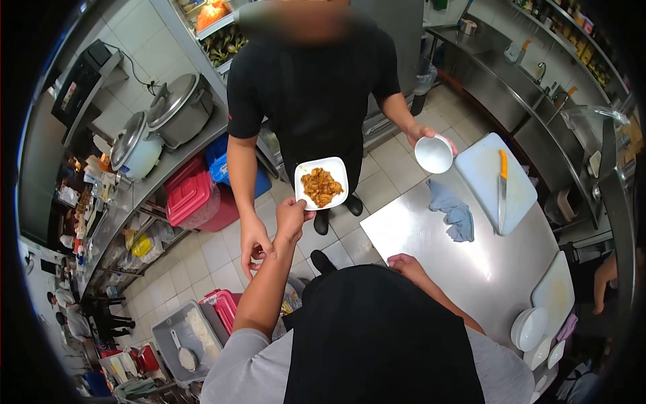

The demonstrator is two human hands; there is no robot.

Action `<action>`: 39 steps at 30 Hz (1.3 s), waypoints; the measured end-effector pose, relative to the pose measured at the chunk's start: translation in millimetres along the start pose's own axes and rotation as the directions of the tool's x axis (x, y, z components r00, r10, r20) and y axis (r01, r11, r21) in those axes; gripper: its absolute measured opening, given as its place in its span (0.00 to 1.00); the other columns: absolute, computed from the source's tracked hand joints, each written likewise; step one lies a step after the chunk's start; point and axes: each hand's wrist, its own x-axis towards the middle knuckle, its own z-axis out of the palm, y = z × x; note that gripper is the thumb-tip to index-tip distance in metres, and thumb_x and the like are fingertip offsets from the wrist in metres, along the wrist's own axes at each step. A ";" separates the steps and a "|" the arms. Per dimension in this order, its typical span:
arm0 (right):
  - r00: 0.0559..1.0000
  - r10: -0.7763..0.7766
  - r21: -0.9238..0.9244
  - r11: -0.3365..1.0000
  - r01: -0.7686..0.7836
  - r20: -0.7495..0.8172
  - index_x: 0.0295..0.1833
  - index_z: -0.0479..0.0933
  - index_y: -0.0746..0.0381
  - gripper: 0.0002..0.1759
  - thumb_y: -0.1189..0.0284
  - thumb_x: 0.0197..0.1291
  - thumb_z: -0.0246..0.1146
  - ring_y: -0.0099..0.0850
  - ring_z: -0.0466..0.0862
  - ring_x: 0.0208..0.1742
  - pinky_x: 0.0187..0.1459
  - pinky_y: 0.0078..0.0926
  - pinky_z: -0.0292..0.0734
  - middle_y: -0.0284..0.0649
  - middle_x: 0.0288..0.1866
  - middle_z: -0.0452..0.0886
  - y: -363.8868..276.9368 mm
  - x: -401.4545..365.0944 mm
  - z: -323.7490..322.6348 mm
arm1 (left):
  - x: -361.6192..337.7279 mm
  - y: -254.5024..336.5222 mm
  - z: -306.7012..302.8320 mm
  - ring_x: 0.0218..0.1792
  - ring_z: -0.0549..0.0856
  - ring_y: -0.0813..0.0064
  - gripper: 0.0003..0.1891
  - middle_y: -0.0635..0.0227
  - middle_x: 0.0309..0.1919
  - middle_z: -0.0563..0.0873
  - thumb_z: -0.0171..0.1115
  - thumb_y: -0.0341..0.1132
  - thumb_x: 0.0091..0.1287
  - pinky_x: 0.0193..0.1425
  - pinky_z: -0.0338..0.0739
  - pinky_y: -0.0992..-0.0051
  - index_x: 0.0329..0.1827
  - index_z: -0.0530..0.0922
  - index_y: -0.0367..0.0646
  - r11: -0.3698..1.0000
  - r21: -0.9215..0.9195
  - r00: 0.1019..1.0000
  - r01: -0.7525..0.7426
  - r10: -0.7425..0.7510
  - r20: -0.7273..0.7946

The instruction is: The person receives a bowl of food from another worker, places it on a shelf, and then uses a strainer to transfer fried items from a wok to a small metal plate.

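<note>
My left hand [291, 214] is stretched forward and grips the near edge of a square white plate [336, 169] that carries orange-brown pieces of food [321, 186]. A person in a black shirt [316, 81] stands facing me just behind the plate. That person holds a white bowl [433, 154] in one hand, and their other hand [256, 246] hangs next to my forearm. My right hand [404, 264] rests on the near edge of the steel table [484, 269], holding nothing that I can see.
On the steel table lie a blue cloth [455, 213], a white cutting board [486, 178] with an orange-handled knife [502, 190], and stacked white dishes [531, 328]. Rice cookers [165, 118] stand on the left counter, with red bins [192, 195] below. A sink counter [518, 87] runs along the right.
</note>
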 end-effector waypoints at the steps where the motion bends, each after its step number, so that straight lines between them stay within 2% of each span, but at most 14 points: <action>1: 1.000 0.014 -0.046 0.999 -0.013 0.005 0.58 0.81 0.66 0.15 0.74 0.68 0.65 0.23 0.83 0.41 0.45 0.22 0.80 0.37 0.44 0.86 0.1 0.9 1.0 | -0.5 0.0 -2.6 0.26 0.89 0.71 0.07 0.56 0.35 0.88 0.58 0.25 0.70 0.30 0.87 0.79 0.47 0.78 0.29 1.000 0.005 1.000 0.011 -0.011 -0.013; 5: 0.999 -0.034 -0.145 0.989 0.035 0.014 0.58 0.81 0.66 0.14 0.74 0.69 0.64 0.22 0.83 0.40 0.44 0.20 0.79 0.36 0.43 0.85 -3.9 8.8 5.3 | -5.0 5.3 -9.2 0.26 0.89 0.70 0.07 0.56 0.35 0.88 0.59 0.25 0.70 0.30 0.87 0.79 0.46 0.77 0.29 1.000 -0.020 1.000 0.002 -0.003 -0.027; 7: 0.999 -0.017 -0.038 0.999 0.018 0.038 0.58 0.81 0.65 0.14 0.73 0.70 0.64 0.23 0.83 0.40 0.45 0.21 0.80 0.37 0.44 0.86 -9.8 10.8 6.6 | -3.3 7.1 -11.4 0.26 0.89 0.70 0.07 0.56 0.35 0.89 0.59 0.25 0.70 0.30 0.87 0.79 0.47 0.78 0.29 1.000 -0.002 0.999 -0.007 0.007 -0.032; 11: 0.999 -0.028 -0.036 0.999 0.030 0.043 0.59 0.80 0.65 0.14 0.73 0.71 0.63 0.25 0.84 0.40 0.45 0.22 0.81 0.39 0.45 0.87 -13.6 14.5 6.2 | -5.4 9.3 -9.2 0.27 0.89 0.70 0.07 0.56 0.35 0.89 0.59 0.25 0.70 0.30 0.87 0.78 0.46 0.78 0.29 1.000 0.001 0.999 -0.015 0.015 -0.040; 17: 1.000 0.019 -0.002 1.000 -0.019 0.013 0.59 0.79 0.66 0.14 0.75 0.71 0.62 0.28 0.86 0.45 0.49 0.24 0.83 0.42 0.46 0.87 -11.7 6.8 3.4 | -17.3 3.2 9.0 0.26 0.89 0.71 0.06 0.57 0.34 0.89 0.60 0.25 0.70 0.30 0.87 0.77 0.45 0.79 0.29 1.000 0.009 1.000 0.009 -0.009 -0.021; 23: 0.999 -0.034 0.065 0.997 0.034 -0.002 0.60 0.79 0.67 0.15 0.75 0.71 0.62 0.29 0.87 0.47 0.52 0.25 0.83 0.45 0.49 0.87 11.5 1.0 -6.4 | -25.9 -12.3 27.1 0.26 0.89 0.71 0.06 0.56 0.35 0.89 0.60 0.25 0.69 0.31 0.88 0.76 0.44 0.79 0.30 0.997 0.047 0.995 0.060 -0.064 0.072; 25: 1.000 -0.017 0.037 0.999 0.017 -0.002 0.60 0.79 0.67 0.15 0.75 0.70 0.62 0.29 0.87 0.47 0.52 0.26 0.83 0.44 0.48 0.86 13.7 1.6 -7.8 | -26.0 -16.7 29.0 0.26 0.89 0.71 0.06 0.56 0.34 0.89 0.59 0.25 0.69 0.31 0.88 0.75 0.44 0.79 0.30 0.996 0.040 0.993 0.075 -0.079 0.091; 29: 1.000 0.011 0.099 0.995 -0.008 -0.028 0.59 0.79 0.67 0.15 0.75 0.70 0.62 0.28 0.87 0.47 0.52 0.25 0.83 0.43 0.47 0.87 15.0 -5.7 -2.7 | -29.8 -17.5 26.6 0.26 0.89 0.70 0.05 0.56 0.34 0.88 0.59 0.25 0.70 0.32 0.88 0.75 0.44 0.78 0.31 0.996 0.011 0.991 0.094 -0.094 0.095; 31: 0.998 -0.020 0.093 0.995 0.025 -0.058 0.58 0.80 0.66 0.15 0.71 0.71 0.64 0.28 0.86 0.44 0.50 0.25 0.82 0.42 0.46 0.87 20.9 -6.9 -3.2 | -29.8 -18.4 24.5 0.26 0.89 0.70 0.05 0.56 0.35 0.88 0.59 0.25 0.70 0.33 0.89 0.75 0.44 0.78 0.31 0.996 -0.003 0.992 0.092 -0.091 0.089; 37: 0.997 -0.043 0.006 0.999 0.044 -0.057 0.57 0.81 0.66 0.14 0.71 0.70 0.65 0.27 0.86 0.42 0.47 0.25 0.82 0.41 0.44 0.87 25.0 -4.6 -5.2 | -30.7 -14.5 7.2 0.27 0.89 0.70 0.06 0.56 0.35 0.88 0.59 0.25 0.70 0.33 0.89 0.75 0.45 0.77 0.30 0.997 -0.020 0.997 0.070 -0.069 0.038; 39: 0.998 -0.038 0.017 0.999 0.039 -0.045 0.57 0.81 0.66 0.14 0.71 0.70 0.65 0.27 0.85 0.41 0.47 0.25 0.81 0.41 0.43 0.87 23.8 -4.5 -9.3 | -31.5 -17.0 5.3 0.29 0.89 0.69 0.06 0.56 0.36 0.88 0.59 0.27 0.71 0.34 0.88 0.75 0.45 0.77 0.33 0.997 -0.007 0.997 0.072 -0.072 0.029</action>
